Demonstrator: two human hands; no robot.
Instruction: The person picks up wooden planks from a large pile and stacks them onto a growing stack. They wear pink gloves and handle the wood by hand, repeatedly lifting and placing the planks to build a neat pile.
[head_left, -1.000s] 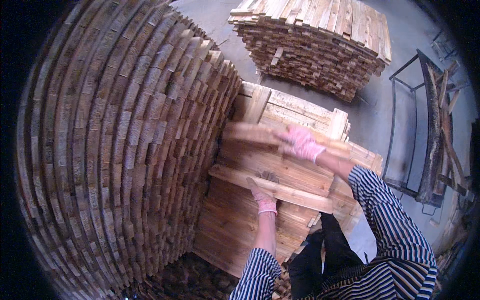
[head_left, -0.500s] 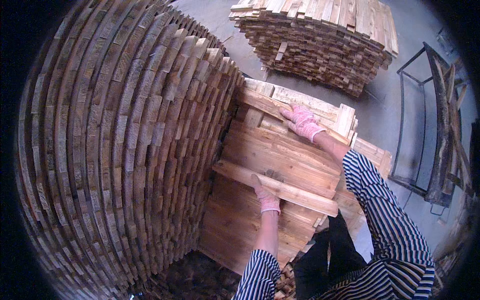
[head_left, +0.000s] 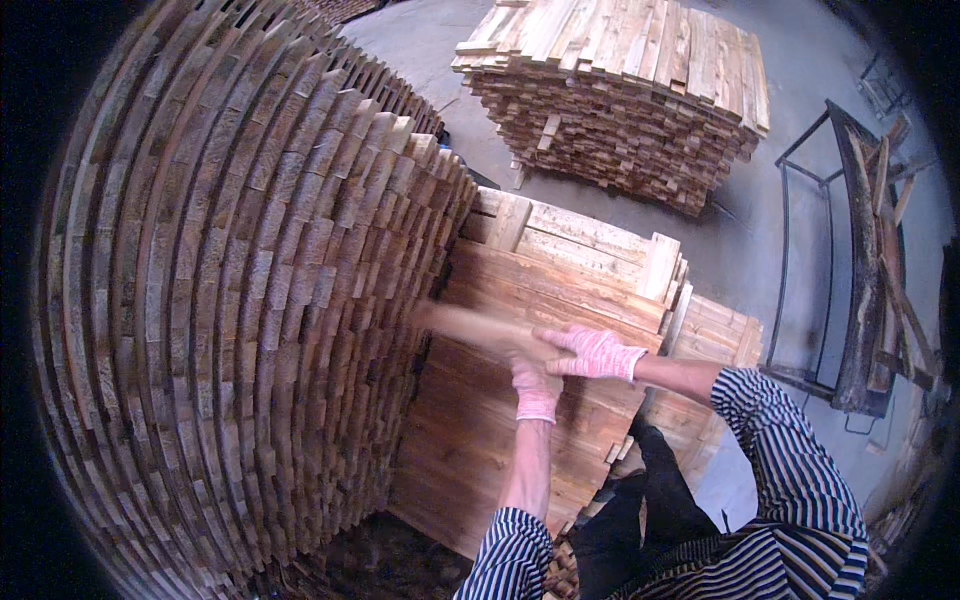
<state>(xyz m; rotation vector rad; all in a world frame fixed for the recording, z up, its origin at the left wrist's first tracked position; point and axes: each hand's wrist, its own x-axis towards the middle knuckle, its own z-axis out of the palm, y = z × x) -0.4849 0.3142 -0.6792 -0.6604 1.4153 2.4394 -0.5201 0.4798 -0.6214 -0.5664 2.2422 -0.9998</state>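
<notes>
Both my hands wear pink-and-white knit gloves and meet over a stack of flat wooden boards (head_left: 500, 440). A motion-blurred wooden board (head_left: 480, 330) slants above the stack, its far end pointing to the tall pile on the left. My left hand (head_left: 535, 388) grips this board from the near side. My right hand (head_left: 598, 355) closes over its right end, fingers close to the left hand. Whether one board or two lie together in my hands is too blurred to tell.
A tall wall of stacked board ends (head_left: 250, 300) rises close on the left. Another board pile (head_left: 610, 100) stands at the back. At the right is a dark metal frame (head_left: 850, 270) with scrap wood. A short crosspiece (head_left: 510, 224) lies on the far part of the stack.
My right hand has come back from the stack's far edge to beside my left hand. The slanting board it touched there has left that place. The view has shifted slightly.
</notes>
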